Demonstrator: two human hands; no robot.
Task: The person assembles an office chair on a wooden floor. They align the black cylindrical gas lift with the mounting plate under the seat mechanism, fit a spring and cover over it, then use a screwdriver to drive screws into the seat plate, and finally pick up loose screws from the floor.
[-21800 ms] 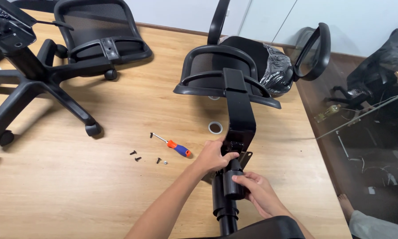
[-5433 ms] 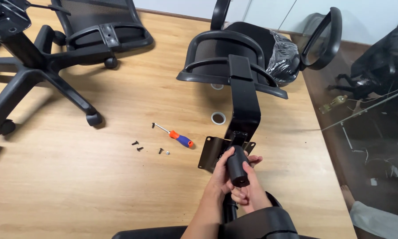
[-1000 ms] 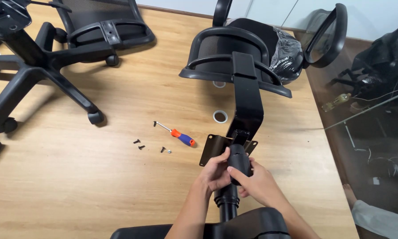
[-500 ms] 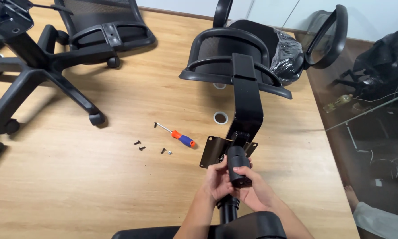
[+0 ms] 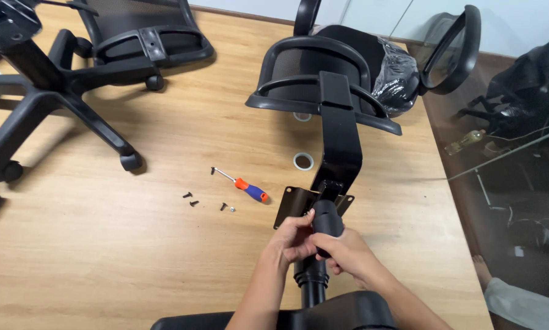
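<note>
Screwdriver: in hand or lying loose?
Lying loose. The screwdriver lies flat on the wooden floor; both hands grip the black cylinder.

head cam | looks steeply down, forward | close above hands (image 5: 323, 244) | wooden floor (image 5: 134, 244) beyond

The only packaging in view is a crinkled wrap (image 5: 395, 76) of clear, glossy plastic film, bunched around a black chair part at the far end of the surface (image 5: 103, 244). It sits just right of the black mesh chair back (image 5: 323, 73) and left of a curved black armrest (image 5: 451, 49), touching both as far as can be seen. The film catches the light in white and grey highlights, with the dark part showing through. It bears no visible label. No labels, signs or screens show anywhere else in the view.
</note>
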